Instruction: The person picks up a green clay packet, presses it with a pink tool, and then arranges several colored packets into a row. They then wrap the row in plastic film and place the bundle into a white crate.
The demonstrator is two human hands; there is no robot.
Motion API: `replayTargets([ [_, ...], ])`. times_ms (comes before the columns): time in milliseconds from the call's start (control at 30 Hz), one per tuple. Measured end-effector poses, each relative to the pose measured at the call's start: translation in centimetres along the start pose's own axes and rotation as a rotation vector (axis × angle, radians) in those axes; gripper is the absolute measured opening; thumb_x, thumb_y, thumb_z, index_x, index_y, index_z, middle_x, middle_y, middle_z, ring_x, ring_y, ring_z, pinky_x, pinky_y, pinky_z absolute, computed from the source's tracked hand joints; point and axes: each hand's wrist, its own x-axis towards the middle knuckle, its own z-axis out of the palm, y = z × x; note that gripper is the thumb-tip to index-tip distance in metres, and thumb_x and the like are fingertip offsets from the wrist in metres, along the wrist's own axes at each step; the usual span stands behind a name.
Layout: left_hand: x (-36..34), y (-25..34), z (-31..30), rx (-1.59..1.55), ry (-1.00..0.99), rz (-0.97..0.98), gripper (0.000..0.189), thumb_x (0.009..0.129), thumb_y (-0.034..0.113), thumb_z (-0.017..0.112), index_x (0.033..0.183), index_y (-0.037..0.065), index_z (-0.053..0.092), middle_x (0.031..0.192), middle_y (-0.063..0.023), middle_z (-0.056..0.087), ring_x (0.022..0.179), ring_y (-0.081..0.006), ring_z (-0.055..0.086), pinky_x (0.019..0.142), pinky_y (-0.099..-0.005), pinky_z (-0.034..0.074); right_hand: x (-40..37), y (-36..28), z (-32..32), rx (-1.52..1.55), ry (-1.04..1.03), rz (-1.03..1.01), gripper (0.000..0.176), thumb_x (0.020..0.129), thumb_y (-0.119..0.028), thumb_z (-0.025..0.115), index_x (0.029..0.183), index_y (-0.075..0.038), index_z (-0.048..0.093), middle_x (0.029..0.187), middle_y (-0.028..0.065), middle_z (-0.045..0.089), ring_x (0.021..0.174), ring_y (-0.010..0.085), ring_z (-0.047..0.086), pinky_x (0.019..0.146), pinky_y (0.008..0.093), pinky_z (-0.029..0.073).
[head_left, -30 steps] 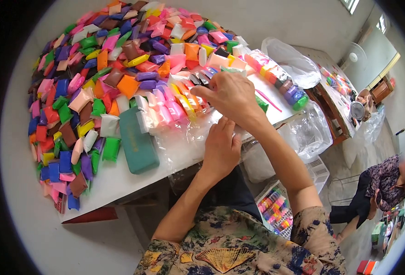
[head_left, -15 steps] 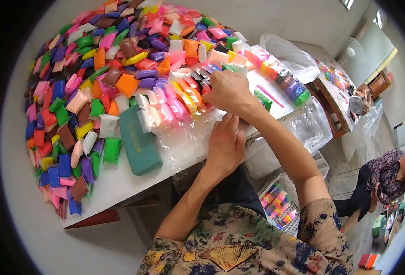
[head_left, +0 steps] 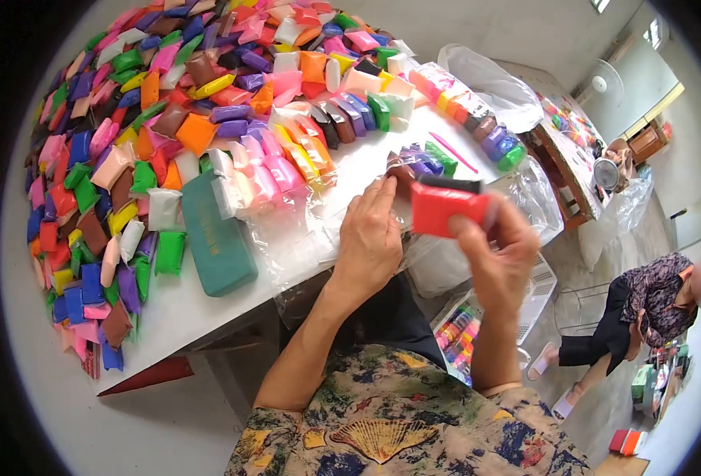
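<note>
My right hand (head_left: pixel 497 254) grips a red packet (head_left: pixel 446 210) with a black packet (head_left: pixel 450 184) behind it, lifted above the table's front edge. My left hand (head_left: pixel 370 238) lies at the edge with fingers stretched out and close together, its fingertips at a brown packet (head_left: pixel 400 170). Beside that one, purple packets (head_left: pixel 423 161) and a green packet (head_left: pixel 442 159) stand in a short row. Farther left, a clear plastic bag (head_left: pixel 287 210) sticks out under rows of pink packets (head_left: pixel 267 178) and yellow packets (head_left: pixel 296 155).
A big heap of coloured packets (head_left: pixel 152 103) covers the table's left and back. A green case (head_left: pixel 216 238) lies near the front edge. A filled clear bag (head_left: pixel 465 107) and a pink stick (head_left: pixel 453 151) are at the right. A crate (head_left: pixel 533 293) stands below; a person (head_left: pixel 652 305) sits beyond.
My right hand has come back from the packet rows toward me and now holds the red and black packets. My left hand has stayed near the table edge; the view has shifted slightly.
</note>
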Motion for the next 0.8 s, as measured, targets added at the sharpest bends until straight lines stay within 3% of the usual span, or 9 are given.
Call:
replayTargets([
  [67,0.0,-0.5,0.1,0.034,-0.013,0.063,0.046,0.086,0.001,0.046,0.129,-0.013,0.049,0.129,-0.0303,0.054,0.120,-0.0433,0.050,0.104,-0.0473,0.038,-0.8,1.8,1.6,0.108,0.004,0.018,0.026,0.084,-0.009,0.070,0.106,0.004,0.067,0.080,-0.0033,0.062,0.068,0.0011,0.050,0.058,0.0195,0.041],
  [200,0.5,0.8,-0.9,-0.144,-0.053,-0.094,0.047,0.084,-0.004,0.042,0.129,-0.013,0.049,0.126,-0.0292,0.056,0.119,-0.0438,0.051,0.105,-0.0467,0.039,-0.1,4.6,3.2,0.157,0.010,0.056,0.024,0.087,-0.010,0.070,0.106,0.004,0.066,0.085,-0.0024,0.062,0.068,0.0018,0.050,0.058,0.0211,0.041],
  [300,0.7,1.1,-1.4,-0.355,-0.032,-0.183,0.046,0.082,-0.005,0.044,0.127,-0.015,0.049,0.124,-0.0313,0.056,0.118,-0.0442,0.052,0.104,-0.0471,0.040,0.1,5.2,4.0,-0.102,0.093,-0.090,0.027,0.083,-0.011,0.071,0.105,0.003,0.066,0.084,0.0062,0.065,0.063,0.0145,0.057,0.058,0.0283,0.047],
  [367,0.6,1.2,-1.3,-0.278,0.027,-0.195,0.044,0.086,-0.003,0.042,0.129,-0.010,0.050,0.120,-0.0275,0.058,0.112,-0.0426,0.056,0.101,-0.0437,0.042,0.1,5.3,4.7,-0.254,0.138,-0.235,0.030,0.078,-0.012,0.073,0.104,0.001,0.066,0.085,0.0140,0.063,0.061,0.0258,0.059,0.059,0.0337,0.049],
  [500,0.0,1.2,-0.7,0.042,0.191,-0.003,0.042,0.087,-0.002,0.043,0.128,-0.010,0.049,0.115,-0.0263,0.059,0.102,-0.0397,0.060,0.092,-0.0406,0.047,-0.1,6.0,5.5,-0.317,0.183,-0.249,0.030,0.078,-0.012,0.073,0.105,-0.001,0.065,0.090,0.0130,0.061,0.064,0.0260,0.061,0.059,0.0359,0.050],
  [600,-0.4,2.1,-1.4,0.523,0.267,0.104,0.038,0.086,-0.003,0.048,0.124,-0.007,0.054,0.111,-0.0235,0.061,0.095,-0.0379,0.061,0.083,-0.0401,0.051,-0.3,6.4,5.9,-0.339,0.191,-0.271,0.031,0.078,-0.012,0.074,0.106,-0.002,0.064,0.093,0.0128,0.059,0.066,0.0266,0.062,0.058,0.0370,0.051],
  [700,-1.1,1.5,-1.6,0.088,0.257,-0.108,0.031,0.087,-0.004,0.052,0.117,-0.004,0.059,0.106,-0.0181,0.062,0.090,-0.0305,0.062,0.076,-0.0378,0.051,-0.4,6.0,6.4,-0.397,0.188,-0.310,0.031,0.079,-0.013,0.074,0.107,-0.003,0.062,0.093,0.0130,0.057,0.069,0.0294,0.063,0.060,0.0380,0.052],
  [800,-1.2,1.5,-1.9,-0.195,0.215,-0.254,0.021,0.088,-0.001,0.053,0.107,-0.006,0.059,0.103,-0.0214,0.060,0.095,-0.0364,0.060,0.084,-0.0423,0.048,0.2,6.5,7.5,-0.457,0.206,-0.379,0.028,0.081,-0.014,0.073,0.102,-0.002,0.059,0.092,0.0139,0.056,0.072,0.0314,0.063,0.060,0.0387,0.052],
])
